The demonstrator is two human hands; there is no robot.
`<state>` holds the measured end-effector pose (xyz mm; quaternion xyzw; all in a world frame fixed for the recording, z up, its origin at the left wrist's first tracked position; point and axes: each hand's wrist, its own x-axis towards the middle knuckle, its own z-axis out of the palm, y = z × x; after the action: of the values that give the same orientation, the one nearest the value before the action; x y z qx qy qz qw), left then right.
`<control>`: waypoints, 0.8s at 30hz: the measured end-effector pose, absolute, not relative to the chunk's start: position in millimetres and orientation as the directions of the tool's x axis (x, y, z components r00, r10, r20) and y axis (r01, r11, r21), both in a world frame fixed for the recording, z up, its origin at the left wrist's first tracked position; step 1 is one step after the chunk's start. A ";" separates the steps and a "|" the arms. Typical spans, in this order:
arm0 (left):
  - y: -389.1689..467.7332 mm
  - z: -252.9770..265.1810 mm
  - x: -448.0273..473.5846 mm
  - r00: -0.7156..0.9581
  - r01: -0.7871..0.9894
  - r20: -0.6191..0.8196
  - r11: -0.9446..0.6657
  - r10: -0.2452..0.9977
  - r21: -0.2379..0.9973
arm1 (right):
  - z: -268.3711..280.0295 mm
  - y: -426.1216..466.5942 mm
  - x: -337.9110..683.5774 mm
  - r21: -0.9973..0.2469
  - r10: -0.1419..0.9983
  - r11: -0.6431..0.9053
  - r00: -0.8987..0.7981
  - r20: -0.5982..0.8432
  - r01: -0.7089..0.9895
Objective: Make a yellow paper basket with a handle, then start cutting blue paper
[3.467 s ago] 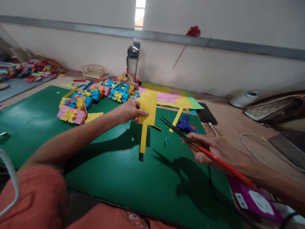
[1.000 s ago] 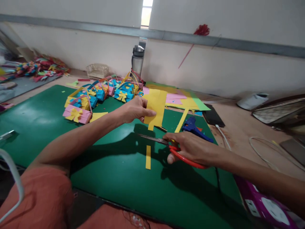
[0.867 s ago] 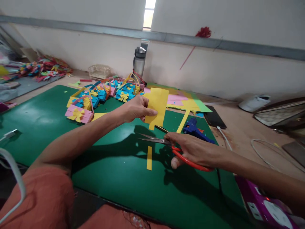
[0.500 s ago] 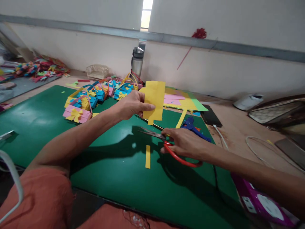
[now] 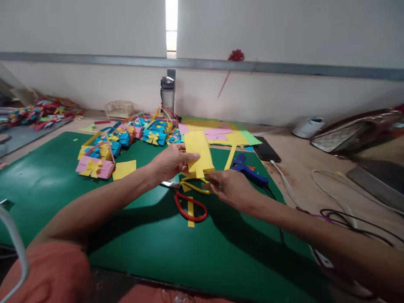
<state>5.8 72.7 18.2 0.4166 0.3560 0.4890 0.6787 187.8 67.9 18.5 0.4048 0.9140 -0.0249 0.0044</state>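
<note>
My left hand [image 5: 170, 162] pinches a yellow paper sheet [image 5: 198, 147] and holds it tilted just above the green cutting mat [image 5: 63, 181]. A short tab hangs from the sheet's lower edge. My right hand [image 5: 232, 189] holds nothing, and its fingers reach toward that lower edge from the right. Scissors [image 5: 172, 184] with a red and a yellow handle loop lie on the mat below both hands. A cut yellow strip [image 5: 190, 216] lies partly under the red loop.
Several paper baskets with bows [image 5: 94, 166] stand at the mat's far left. Stacked coloured sheets [image 5: 221, 134], a blue glue gun [image 5: 246, 168], a black phone [image 5: 267, 149] and a water bottle [image 5: 167, 92] lie beyond. Cables [image 5: 331, 202] trail at the right.
My right hand snipped the long strip off the sheet, then laid the scissors on the mat and let go. It now reaches toward the sheet, which my left hand has lowered.
</note>
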 end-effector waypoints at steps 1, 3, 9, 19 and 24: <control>70.5 16.9 8.9 0.266 -0.371 -0.090 0.188 0.960 0.909 | 18.8 64.6 195.8 -0.041 0.751 0.660 -0.659 0.042 0.750; 65.4 14.0 16.2 0.261 -0.376 -0.119 0.215 0.958 0.901 | 18.2 55.7 209.6 -0.004 0.723 0.666 -0.644 0.251 0.746; 51.1 7.2 38.0 0.238 -0.393 -0.151 0.237 0.959 0.888 | 12.0 30.8 225.6 0.294 0.312 0.749 -0.707 0.635 0.594; 48.3 -8.8 59.0 0.167 -0.330 -0.131 0.180 0.977 0.927 | 3.9 31.0 233.2 0.518 0.183 0.683 -0.808 0.561 0.514; 48.2 -10.4 63.1 0.126 -0.270 -0.143 0.172 0.982 0.947 | -0.2 28.5 234.4 0.620 0.183 0.607 -0.848 0.498 0.496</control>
<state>63.1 48.2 -10.4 0.4082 0.4359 0.4972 0.6294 234.4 28.5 -0.2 0.1942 0.8748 0.3982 -0.1963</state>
